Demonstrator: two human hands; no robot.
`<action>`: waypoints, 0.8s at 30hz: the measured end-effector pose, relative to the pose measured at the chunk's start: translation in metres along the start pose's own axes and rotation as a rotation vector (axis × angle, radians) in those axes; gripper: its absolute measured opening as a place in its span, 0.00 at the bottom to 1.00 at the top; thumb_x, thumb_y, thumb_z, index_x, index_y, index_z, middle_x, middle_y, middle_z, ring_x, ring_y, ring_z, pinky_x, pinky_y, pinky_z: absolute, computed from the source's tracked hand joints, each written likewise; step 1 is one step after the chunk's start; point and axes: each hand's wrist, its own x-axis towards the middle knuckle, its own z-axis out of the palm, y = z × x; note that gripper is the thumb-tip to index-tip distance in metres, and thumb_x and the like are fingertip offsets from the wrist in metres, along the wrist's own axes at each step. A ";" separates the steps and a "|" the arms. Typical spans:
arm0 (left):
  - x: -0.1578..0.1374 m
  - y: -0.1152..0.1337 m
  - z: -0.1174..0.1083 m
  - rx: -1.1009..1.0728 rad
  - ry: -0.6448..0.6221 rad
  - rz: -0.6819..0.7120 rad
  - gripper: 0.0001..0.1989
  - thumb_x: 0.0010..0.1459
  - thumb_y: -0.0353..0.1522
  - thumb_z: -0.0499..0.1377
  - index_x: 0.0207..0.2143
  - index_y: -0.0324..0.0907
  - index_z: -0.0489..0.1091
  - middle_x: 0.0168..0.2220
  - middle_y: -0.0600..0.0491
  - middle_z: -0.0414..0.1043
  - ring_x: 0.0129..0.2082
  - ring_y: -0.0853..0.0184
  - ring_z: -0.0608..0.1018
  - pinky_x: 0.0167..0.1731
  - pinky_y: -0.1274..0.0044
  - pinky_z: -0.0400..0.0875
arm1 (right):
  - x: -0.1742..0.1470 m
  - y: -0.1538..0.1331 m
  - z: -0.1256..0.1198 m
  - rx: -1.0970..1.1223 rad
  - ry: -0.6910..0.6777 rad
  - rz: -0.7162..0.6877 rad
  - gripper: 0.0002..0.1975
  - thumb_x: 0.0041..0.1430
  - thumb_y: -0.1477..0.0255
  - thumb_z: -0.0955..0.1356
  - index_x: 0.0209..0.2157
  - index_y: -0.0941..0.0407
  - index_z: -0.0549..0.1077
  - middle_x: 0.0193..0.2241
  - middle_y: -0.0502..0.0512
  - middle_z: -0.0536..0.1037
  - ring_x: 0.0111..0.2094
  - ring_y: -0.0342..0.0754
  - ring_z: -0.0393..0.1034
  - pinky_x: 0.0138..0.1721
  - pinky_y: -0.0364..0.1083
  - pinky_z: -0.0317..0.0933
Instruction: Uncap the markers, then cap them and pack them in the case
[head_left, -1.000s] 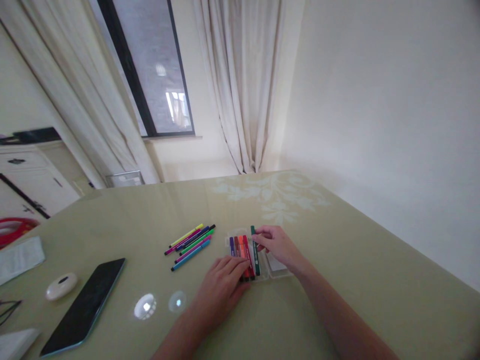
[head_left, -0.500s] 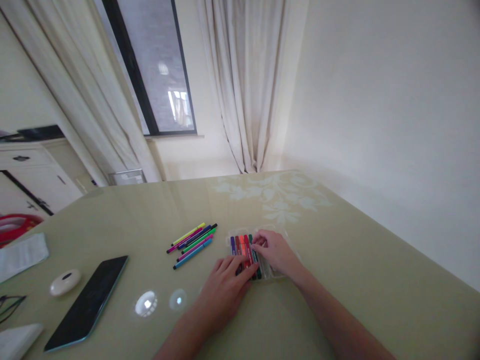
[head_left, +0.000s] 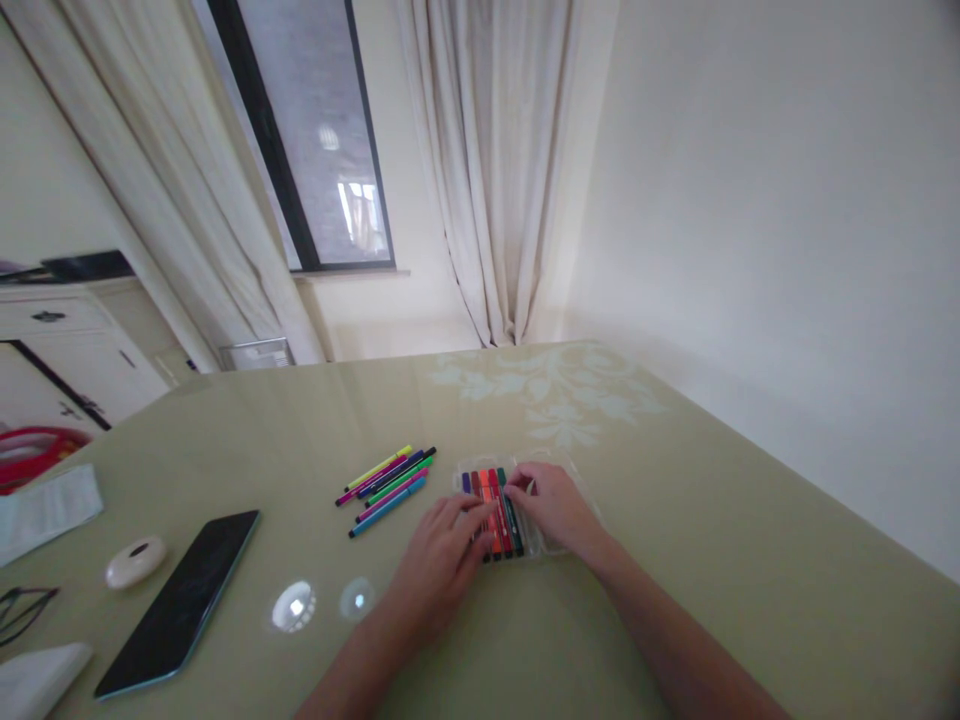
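A clear plastic case (head_left: 568, 462) lies open on the table, with a row of felt-tip markers (head_left: 495, 510) in its left half, in purple, red, orange and dark green. My left hand (head_left: 439, 550) rests over the left side of that row, fingers stretched out and a little apart, hiding part of the purple and brown markers. Over the case's right half is my right hand (head_left: 555, 505), its thumb and fingertips pinched together beside the dark green marker (head_left: 512, 515). Whatever the pinch may hold is hidden.
Several loose markers (head_left: 390, 490) lie left of the case, in yellow, pink, blue, green and black. Farther left are a black tablet or phone (head_left: 180, 600), a white oval object (head_left: 136, 562), glasses (head_left: 26, 612) and a pale cloth (head_left: 49, 510). A wall (head_left: 787, 250) borders the table's right side.
My left hand has drawn back slightly to the left, uncovering more of the orange and red markers' lower ends. My right hand stays nearly in place at the dark green marker.
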 end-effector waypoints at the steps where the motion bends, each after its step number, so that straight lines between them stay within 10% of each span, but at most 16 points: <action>1: 0.000 -0.009 -0.004 0.028 0.058 -0.062 0.17 0.73 0.35 0.49 0.58 0.48 0.71 0.54 0.49 0.74 0.53 0.60 0.75 0.55 0.66 0.72 | 0.000 0.000 -0.001 0.002 0.012 -0.003 0.05 0.60 0.75 0.71 0.31 0.56 0.80 0.29 0.53 0.82 0.32 0.47 0.72 0.35 0.44 0.58; 8: -0.012 -0.065 -0.021 0.447 0.182 -0.484 0.12 0.67 0.33 0.52 0.45 0.41 0.73 0.46 0.42 0.75 0.47 0.49 0.75 0.46 0.58 0.73 | 0.002 -0.001 0.000 0.014 0.092 0.002 0.07 0.63 0.73 0.70 0.32 0.56 0.81 0.29 0.53 0.81 0.31 0.46 0.71 0.34 0.44 0.57; 16: -0.008 -0.058 -0.018 0.365 0.057 -0.439 0.06 0.64 0.33 0.56 0.40 0.44 0.72 0.44 0.46 0.75 0.47 0.53 0.75 0.50 0.63 0.70 | 0.000 -0.002 0.000 0.052 0.107 -0.049 0.08 0.63 0.71 0.69 0.31 0.56 0.80 0.28 0.53 0.80 0.30 0.46 0.69 0.34 0.44 0.56; 24: 0.000 -0.049 -0.016 -0.033 0.233 -0.487 0.11 0.67 0.38 0.51 0.39 0.43 0.70 0.42 0.45 0.75 0.45 0.53 0.75 0.48 0.62 0.70 | -0.002 -0.004 0.005 0.129 0.094 -0.106 0.09 0.63 0.69 0.69 0.31 0.56 0.79 0.27 0.52 0.79 0.29 0.47 0.68 0.33 0.45 0.57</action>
